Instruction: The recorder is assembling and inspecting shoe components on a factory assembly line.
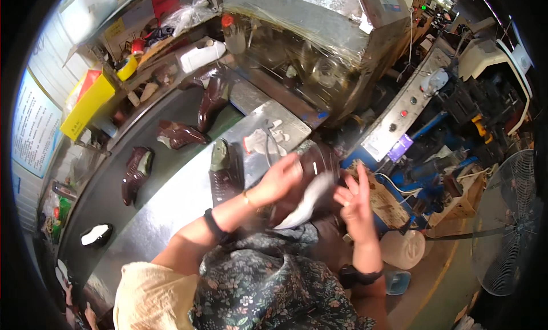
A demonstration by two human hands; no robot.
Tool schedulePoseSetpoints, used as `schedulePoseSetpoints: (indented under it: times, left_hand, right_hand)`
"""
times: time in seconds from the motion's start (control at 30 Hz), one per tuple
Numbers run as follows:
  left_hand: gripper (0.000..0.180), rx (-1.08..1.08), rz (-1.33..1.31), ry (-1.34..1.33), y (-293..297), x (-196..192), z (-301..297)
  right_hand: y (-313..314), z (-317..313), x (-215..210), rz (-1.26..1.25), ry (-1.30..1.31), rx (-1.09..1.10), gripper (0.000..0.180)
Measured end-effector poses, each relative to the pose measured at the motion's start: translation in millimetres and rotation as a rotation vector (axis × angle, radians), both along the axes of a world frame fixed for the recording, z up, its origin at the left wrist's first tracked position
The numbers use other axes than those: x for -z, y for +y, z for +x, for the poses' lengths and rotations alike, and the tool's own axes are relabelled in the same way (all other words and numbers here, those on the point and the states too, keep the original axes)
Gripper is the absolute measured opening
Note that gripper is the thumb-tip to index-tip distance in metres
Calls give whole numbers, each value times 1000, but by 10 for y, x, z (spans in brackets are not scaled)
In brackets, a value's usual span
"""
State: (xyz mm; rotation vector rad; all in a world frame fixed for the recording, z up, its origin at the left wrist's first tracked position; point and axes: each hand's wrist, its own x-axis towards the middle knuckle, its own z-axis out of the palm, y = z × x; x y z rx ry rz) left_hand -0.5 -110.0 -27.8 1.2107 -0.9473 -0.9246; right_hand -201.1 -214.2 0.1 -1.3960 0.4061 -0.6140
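Above my lap is a glossy dark brown shoe (315,160) with a pale, motion-blurred strip (308,204) along its underside. My left hand (282,179) has its fingers curled against the shoe's left side, closed on it, though the fingertips are smeared. To the right of the shoe my right hand (356,203) is open, fingers spread and holding nothing. Left of my left forearm, another dark brown shoe (225,173) with a greenish opening rests on the metal worktop. A crumpled whitish glove or cloth (264,142) and a thin tool lie on the metal plate beyond.
Several brown shoes (137,173) stand along a dark curved belt (108,210); a shoe with a white sole up (96,235) is at far left. A plastic-wrapped machine (319,50) stands ahead. A control panel (405,110), a wire-cage fan (511,221) and a whitish jug (403,248) are right.
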Motion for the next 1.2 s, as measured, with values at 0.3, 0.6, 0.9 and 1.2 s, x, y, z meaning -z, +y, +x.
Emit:
schedulePoseSetpoints:
  times: [0.3, 0.6, 0.9, 1.2]
  left_hand:
    - [64, -391, 240, -708, 994, 426, 341]
    - [81, -813, 455, -727, 1130, 992, 921]
    - [73, -892, 419, -724, 1114, 1081, 950]
    - [50, -885, 164, 639, 1580, 909, 1188]
  right_hand:
    - [206, -262, 835, 659, 543, -261, 42]
    - [-287, 1072, 396, -292, 378, -35, 62]
    - [132, 1466, 883, -1142, 509, -29, 77]
    - [-650, 1664, 1142, 996, 9, 161, 61]
